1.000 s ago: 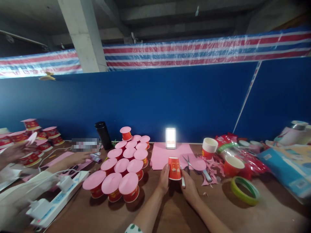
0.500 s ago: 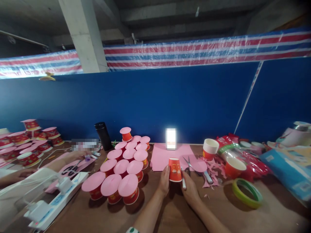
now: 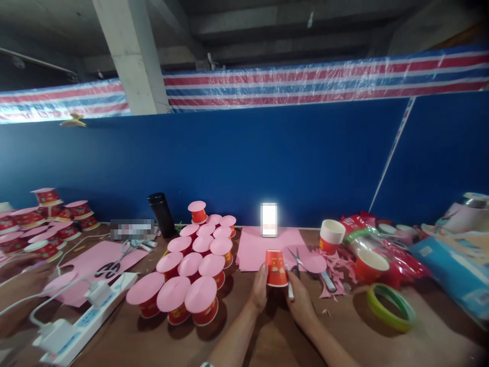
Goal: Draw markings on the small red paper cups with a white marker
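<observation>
An upside-down red paper cup point(image 3: 275, 268) stands on the brown table point(image 3: 344, 336) in front of me. My left hand point(image 3: 260, 289) grips its left side. My right hand point(image 3: 300, 300) touches its right side and also pinches a thin white stick-like tool point(image 3: 290, 287). Just behind the cup lie a sheet stack of pink paper point(image 3: 263, 243), scissors point(image 3: 300, 260) and a cut pink paper disc point(image 3: 313, 262).
Several red cups topped with pink discs point(image 3: 191, 270) cluster at left; more stand at far left point(image 3: 46, 224). A power strip point(image 3: 82, 321), black flask point(image 3: 162, 214), lit phone point(image 3: 269, 219), upright cups point(image 3: 330, 234), green tape roll point(image 3: 389, 308), pink scraps and packages at right.
The other person's arms and hands at the left have drawn out of view, baring pink paper and scissors there. My hands and the cup have stayed almost still.
</observation>
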### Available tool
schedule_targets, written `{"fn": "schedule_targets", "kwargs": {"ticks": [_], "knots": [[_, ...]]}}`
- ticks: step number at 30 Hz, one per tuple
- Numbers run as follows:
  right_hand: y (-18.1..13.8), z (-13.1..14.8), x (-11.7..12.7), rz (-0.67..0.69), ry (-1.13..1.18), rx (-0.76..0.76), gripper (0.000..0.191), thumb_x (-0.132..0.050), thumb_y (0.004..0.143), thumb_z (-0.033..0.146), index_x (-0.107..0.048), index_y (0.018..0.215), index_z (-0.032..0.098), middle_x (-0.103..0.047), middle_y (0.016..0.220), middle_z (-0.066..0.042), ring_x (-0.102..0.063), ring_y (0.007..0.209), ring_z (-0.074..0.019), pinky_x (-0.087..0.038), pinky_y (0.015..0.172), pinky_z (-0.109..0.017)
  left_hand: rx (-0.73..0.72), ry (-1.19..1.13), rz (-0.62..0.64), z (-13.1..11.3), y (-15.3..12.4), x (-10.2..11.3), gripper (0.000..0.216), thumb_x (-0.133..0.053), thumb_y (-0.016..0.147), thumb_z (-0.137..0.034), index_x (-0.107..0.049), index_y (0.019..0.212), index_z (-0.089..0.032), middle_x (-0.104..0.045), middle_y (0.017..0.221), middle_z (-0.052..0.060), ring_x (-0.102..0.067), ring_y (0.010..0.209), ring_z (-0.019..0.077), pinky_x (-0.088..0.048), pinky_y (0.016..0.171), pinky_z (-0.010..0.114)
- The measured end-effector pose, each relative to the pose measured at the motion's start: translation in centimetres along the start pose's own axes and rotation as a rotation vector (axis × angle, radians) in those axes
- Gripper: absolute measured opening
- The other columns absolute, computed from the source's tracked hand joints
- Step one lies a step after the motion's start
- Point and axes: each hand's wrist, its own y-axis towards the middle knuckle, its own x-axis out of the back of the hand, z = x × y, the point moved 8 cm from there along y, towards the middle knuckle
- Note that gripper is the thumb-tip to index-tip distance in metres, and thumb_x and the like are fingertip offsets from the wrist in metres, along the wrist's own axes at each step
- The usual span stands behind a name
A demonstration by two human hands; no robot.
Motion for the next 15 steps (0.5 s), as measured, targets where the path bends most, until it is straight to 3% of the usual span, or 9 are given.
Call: {"fn": "schedule_targets", "kwargs": {"ticks": [6, 11, 15], "knots": [[-0.4, -1.1, -0.2, -0.016, -0.040, 0.026, 0.048, -0.047, 0.078, 0.022, -0.053, 0.125, 0.016, -0.062, 0.120, -0.013, -0.060, 0.110, -0.0248, -0.050, 0.093, -0.037, -0.090, 0.097, 0.025, -2.1, -0.9, -1.2, 0.042, -0.060, 0.077, -0.050, -0.068, 0.097, -0.014, -0.068, 0.105, 0.012, -0.059, 0.103, 0.0268, -0.042, 0.096, 0.039], [-0.6, -2.1, -0.7, -0.002, -0.066, 0.010, 0.050, -0.044, 0.077, 0.019, -0.052, 0.126, 0.014, -0.062, 0.120, -0.014, -0.058, 0.113, -0.0234, -0.046, 0.098, -0.038, -0.099, 0.138, -0.042, -2.6, -1.1, -0.9, 0.045, -0.062, 0.074, -0.054, -0.068, 0.092, -0.013, -0.069, 0.098, 0.012, -0.062, 0.093, 0.0249, -0.045, 0.089, 0.038], [-0.6, -2.2, -0.8, 0.000, -0.078, 0.006, 0.051, -0.044, 0.076, 0.017, -0.052, 0.126, 0.014, -0.060, 0.123, -0.014, -0.057, 0.115, -0.0234, -0.045, 0.099, -0.039, -0.109, 0.175, -0.022, -3.0, -1.2, -1.3, 0.045, -0.060, 0.074, -0.056, -0.068, 0.088, -0.015, -0.069, 0.093, 0.011, -0.062, 0.089, 0.0241, -0.046, 0.086, 0.037]]}}
